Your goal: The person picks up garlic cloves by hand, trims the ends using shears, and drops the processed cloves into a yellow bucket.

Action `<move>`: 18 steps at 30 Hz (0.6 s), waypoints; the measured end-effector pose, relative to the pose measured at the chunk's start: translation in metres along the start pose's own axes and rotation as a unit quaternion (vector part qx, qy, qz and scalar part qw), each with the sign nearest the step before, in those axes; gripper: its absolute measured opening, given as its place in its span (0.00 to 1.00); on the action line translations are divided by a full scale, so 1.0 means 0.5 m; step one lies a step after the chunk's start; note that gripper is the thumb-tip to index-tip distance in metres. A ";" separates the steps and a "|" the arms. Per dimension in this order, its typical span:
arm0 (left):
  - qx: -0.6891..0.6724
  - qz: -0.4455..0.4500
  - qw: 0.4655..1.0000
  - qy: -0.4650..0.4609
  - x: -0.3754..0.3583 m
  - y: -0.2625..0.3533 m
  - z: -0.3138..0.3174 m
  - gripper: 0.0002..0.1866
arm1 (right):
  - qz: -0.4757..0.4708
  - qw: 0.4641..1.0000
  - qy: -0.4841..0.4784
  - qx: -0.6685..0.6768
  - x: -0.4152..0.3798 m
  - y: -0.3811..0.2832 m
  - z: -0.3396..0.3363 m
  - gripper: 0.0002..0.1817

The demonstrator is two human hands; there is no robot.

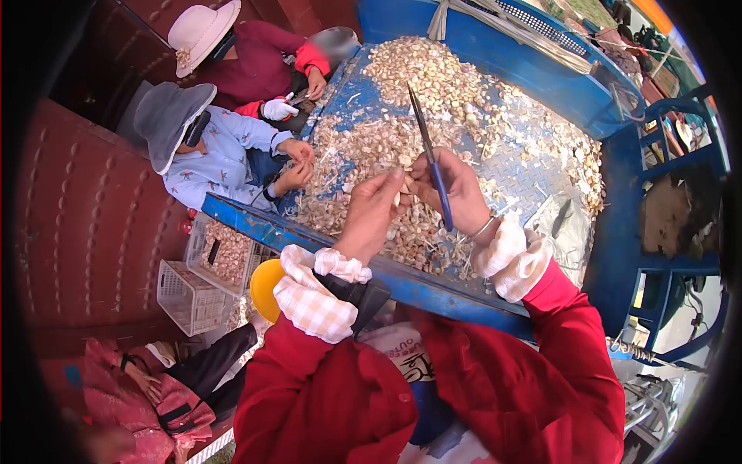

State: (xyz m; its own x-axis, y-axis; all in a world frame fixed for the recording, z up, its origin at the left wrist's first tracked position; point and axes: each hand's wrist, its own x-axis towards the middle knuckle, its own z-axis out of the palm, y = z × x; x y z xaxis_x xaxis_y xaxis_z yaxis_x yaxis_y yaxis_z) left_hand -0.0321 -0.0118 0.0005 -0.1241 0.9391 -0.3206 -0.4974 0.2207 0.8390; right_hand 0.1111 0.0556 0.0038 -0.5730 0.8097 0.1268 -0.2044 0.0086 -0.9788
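My left hand (369,213) is closed, its thumb and fingers pinching a pale garlic clove (398,198) over the garlic pile. Right beside it, my right hand (457,193) is wrapped around blue-handled scissors (441,185), whose long dark blades point up and away. The right fingertips meet the left ones at the clove, so the exact grip there is partly hidden. Under both hands lies a heap of garlic (363,151) with papery skins and stalk bits. Farther off is a heap of paler, yellowish cloves (421,69).
The garlic lies in a blue metal truck bed (410,288) with raised sides. Two co-workers in hats (224,147) (263,58) work at its left edge. White crates (185,298) and a yellow container (267,289) stand below left. A pale sack (560,232) lies right.
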 end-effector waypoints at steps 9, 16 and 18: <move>0.032 0.053 0.995 -0.072 -0.006 0.006 0.019 0.15 | -0.027 0.992 0.111 0.048 -0.014 0.006 0.028 0.10; 0.053 -0.063 0.995 -0.060 -0.009 0.011 0.008 0.13 | -0.061 0.988 0.014 -0.144 -0.004 -0.015 -0.008 0.12; 0.052 -0.067 0.993 -0.083 -0.011 0.010 0.010 0.13 | -0.035 0.994 -0.061 -0.087 -0.002 -0.019 -0.019 0.12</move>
State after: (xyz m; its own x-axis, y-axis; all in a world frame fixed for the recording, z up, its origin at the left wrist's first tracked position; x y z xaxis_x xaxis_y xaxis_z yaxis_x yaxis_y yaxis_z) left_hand -0.0295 -0.0143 0.0088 0.0853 0.9279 -0.3629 -0.4066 0.3649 0.8376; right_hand 0.1210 0.0602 0.0115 -0.6555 0.7269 0.2046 -0.1133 0.1732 -0.9784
